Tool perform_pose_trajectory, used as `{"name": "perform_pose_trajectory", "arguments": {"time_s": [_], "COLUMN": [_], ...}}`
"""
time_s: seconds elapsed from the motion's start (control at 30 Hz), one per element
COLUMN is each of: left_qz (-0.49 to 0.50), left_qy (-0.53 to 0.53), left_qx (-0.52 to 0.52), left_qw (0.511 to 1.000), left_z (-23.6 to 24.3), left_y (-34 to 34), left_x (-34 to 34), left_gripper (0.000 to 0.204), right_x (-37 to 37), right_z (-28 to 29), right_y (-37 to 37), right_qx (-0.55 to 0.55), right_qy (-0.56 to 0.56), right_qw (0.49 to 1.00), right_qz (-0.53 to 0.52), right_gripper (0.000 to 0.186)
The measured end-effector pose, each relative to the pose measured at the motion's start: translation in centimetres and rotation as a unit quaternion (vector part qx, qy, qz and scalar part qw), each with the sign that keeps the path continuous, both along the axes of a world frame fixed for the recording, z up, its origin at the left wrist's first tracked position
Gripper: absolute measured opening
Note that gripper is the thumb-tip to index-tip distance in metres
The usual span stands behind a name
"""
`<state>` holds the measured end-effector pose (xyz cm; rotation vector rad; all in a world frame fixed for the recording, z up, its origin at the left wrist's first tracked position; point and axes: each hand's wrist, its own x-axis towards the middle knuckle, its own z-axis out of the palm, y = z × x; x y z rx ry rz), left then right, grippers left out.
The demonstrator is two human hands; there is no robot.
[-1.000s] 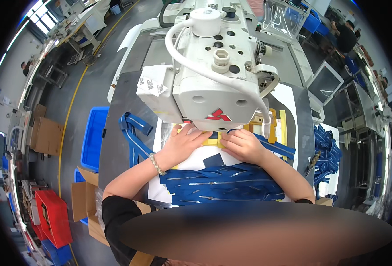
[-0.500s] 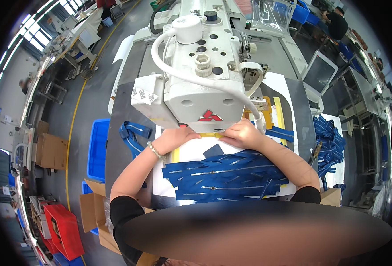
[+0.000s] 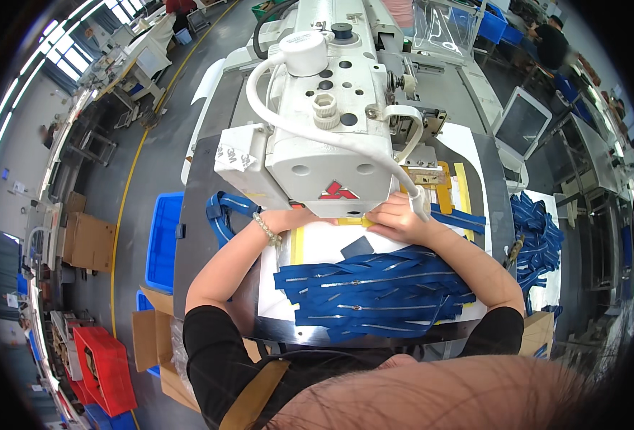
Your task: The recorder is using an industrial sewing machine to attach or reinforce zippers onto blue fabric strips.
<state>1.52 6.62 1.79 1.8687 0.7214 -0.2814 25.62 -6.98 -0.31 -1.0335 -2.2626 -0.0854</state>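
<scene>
Left hand and right hand are held beside a yellow plate, mid-frame, apparently for steadying; whether anything is pinched cannot be told.

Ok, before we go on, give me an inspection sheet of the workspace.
Surface: dark table bearing a white sheet.
Job's things: yellow piece under the front of the white machine head; pile of blue zippers nearer the person.
Clutter: small dark-blue square on the sheet; second zipper heap at right.
Hands: left, partly hidden, and right on either side of the yellow piece; grip unclear.
Cables: white tube looping across the machine head.
Surroundings: blue bin, red crate at left; monitor at right.
</scene>
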Motion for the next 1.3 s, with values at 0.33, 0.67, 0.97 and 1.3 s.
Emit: {"name": "perform_pose_trajectory", "arguments": {"time_s": [0.33, 0.67, 0.97, 1.3], "left_qz": [0.007, -0.017, -0.061, -0.052], "left_qy": [-0.11, -0.054, -0.033, -0.145], "left_qx": [0.151, 0.39, 0.439, 0.521], "left_qw": [0.982, 0.919, 0.896, 0.839], "left_z": [-3.2, -0.6, -0.7, -3.9], "left_y": [-0.4, -4.2, -4.9, -4.8], "left_x": [-0.5, -2.0, -2.4, -2.8], "left_gripper": [0.057, 0.078, 0.07, 0.061], "right_x": [0.0, -2.1, -2.0, -1.8], "right_z": [0.1, 1.9, 1.1, 1.9], "right_y": [-0.1, -4.5, -4.0, -3.5], "right_qx": [0.031, 0.141, 0.065, 0.022], "right_qy": [-0.01, -0.149, -0.127, -0.066], "right_qw": [0.999, 0.973, 0.986, 0.988], "right_qz": [0.009, 0.108, 0.082, -0.139], "right_gripper": [0.025, 0.014, 0.019, 0.028]}}
